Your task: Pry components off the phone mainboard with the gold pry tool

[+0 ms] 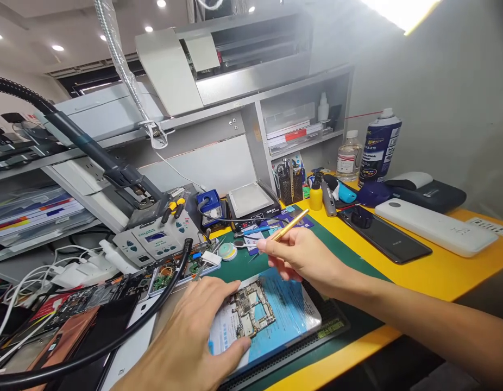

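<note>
A bare phone circuit board (255,310) lies on a flat blue-and-white printed box (294,304) near the front of the bench. My left hand (190,331) rests at the box's left side, thumb and fingers spread apart on either side of the board's left edge. Whether its fingertips touch the board I cannot tell. Above the box's far edge, my right hand (302,252) grips a slim gold pen-shaped tool (290,224) between thumb and fingers. That tool slants up to the right, and its lower end is hard to make out.
Behind stand a soldering station (153,241) and a square hot plate (249,200). A black hose (153,315) crosses the left side over several phones. On the right are a black phone (384,233), a white power bank (434,225) and a spray can (379,146).
</note>
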### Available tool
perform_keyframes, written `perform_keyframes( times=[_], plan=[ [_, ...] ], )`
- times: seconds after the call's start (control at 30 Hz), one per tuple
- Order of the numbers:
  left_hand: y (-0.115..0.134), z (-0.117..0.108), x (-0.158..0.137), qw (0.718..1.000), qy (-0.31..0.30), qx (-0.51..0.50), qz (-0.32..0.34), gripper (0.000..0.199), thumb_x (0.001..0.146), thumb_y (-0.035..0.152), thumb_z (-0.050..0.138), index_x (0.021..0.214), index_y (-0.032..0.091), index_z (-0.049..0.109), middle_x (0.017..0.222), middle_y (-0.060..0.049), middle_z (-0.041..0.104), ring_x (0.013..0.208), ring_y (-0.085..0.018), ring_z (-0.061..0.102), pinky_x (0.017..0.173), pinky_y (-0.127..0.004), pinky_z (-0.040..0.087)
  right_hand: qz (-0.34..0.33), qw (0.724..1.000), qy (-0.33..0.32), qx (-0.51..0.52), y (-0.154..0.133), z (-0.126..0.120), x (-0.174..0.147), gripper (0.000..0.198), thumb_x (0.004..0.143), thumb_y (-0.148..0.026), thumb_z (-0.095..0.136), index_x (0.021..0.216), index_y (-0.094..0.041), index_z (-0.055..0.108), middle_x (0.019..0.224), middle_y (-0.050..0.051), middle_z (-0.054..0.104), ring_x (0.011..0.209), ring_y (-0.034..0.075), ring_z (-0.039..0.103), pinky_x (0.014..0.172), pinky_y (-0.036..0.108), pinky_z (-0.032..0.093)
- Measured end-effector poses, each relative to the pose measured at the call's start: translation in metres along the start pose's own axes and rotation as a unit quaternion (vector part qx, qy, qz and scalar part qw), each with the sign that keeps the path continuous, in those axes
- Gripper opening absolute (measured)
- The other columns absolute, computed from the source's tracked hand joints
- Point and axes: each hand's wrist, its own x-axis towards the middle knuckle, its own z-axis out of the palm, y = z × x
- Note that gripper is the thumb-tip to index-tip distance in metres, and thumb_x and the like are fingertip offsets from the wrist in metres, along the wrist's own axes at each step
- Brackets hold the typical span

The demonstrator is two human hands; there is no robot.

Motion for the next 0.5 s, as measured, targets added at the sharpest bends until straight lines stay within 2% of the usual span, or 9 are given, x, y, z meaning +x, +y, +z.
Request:
perform_keyframes(
  times=[0.1,0.23,0.33,0.5],
  plan=[
    [-0.002,0.002,0.003,1.0,0.014,-0.011,-0.014,0.062,0.077,0.038,0.071,0.133,0.033,0.043,0.124,-0.002,0.059,0.114,-0.025,0.059,0.101,-0.045,0.049,-0.001,1.0,0.01,0.005,0.0,-0.003,0.003,0.038,0.087,-0.041,0.071,0.062,-0.015,0.059,0.042,-0.005,0.05,0.035,0.006,0.043,0.032,0.014,0.027],
    [-0.016,-0.009,0.008,0.997,0.032,-0.038,-0.066,0.061,0.079,0.037,0.069,0.133,0.034,0.042,0.128,-0.001,0.059,0.118,-0.022,0.06,0.102,-0.04,0.05,-0.006,0.999,0.027,0.02,-0.002,-0.008,0.005,0.038,0.087,-0.042,0.071,0.063,-0.014,0.06,0.044,-0.004,0.051,0.035,0.004,0.039,0.032,0.014,0.025],
    [-0.032,-0.019,0.014,0.991,0.044,-0.065,-0.111,0.058,0.082,0.043,0.068,0.134,0.033,0.044,0.128,-0.001,0.061,0.117,-0.022,0.061,0.104,-0.045,0.049,-0.008,0.998,0.039,0.038,-0.005,-0.01,0.007,0.038,0.086,-0.043,0.072,0.064,-0.015,0.059,0.045,-0.005,0.05,0.035,0.004,0.039,0.032,0.014,0.025],
    [-0.051,-0.019,0.027,0.984,0.031,-0.108,-0.14,0.059,0.085,0.045,0.071,0.135,0.02,0.049,0.127,-0.009,0.061,0.116,-0.026,0.06,0.104,-0.053,0.047,-0.016,0.996,0.06,0.065,-0.006,-0.013,0.01,0.036,0.083,-0.044,0.075,0.07,-0.015,0.058,0.057,-0.003,0.055,0.04,0.004,0.043,0.032,0.013,0.026]
  ],
)
